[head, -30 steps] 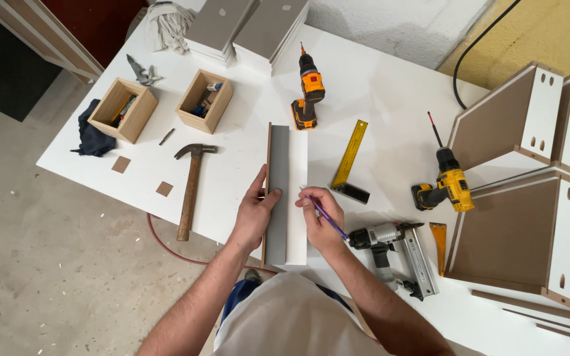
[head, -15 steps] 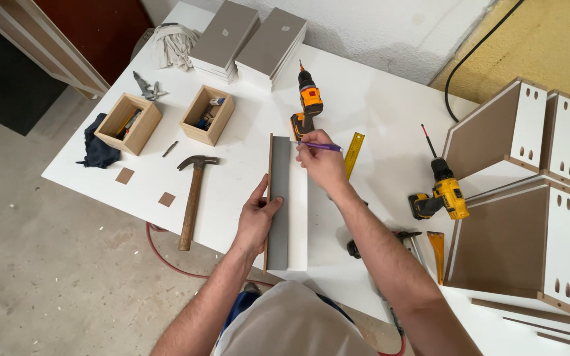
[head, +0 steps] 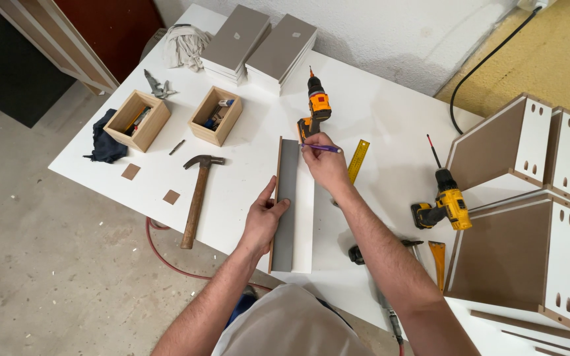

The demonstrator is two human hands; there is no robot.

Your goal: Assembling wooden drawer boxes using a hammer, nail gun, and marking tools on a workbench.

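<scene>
Your left hand lies flat on the grey panel, fingers over its left edge, pinning it to the table; your right hand is closed around a purple pencil, tip at the panel's far end, near its right edge.

Panel lies lengthwise away from you at the table's near middle, on or against a white strip of like length; I cannot tell whether they are joined.

Judged progress: marking looks to be in hand at the far end; no pencil line can be made out on the grey face, too fine to tell; near end shows nothing; no screws or drilled holes seen in this panel, so fixing appears not yet begun.

Around it: steel rule just right of your right hand, not on the panel; orange drill just beyond the far end; second drill well right; hammer left, untouched; two small wooden boxes farther left; two stacks of grey panels at the far edge; assembled drawer boxes at right.
</scene>
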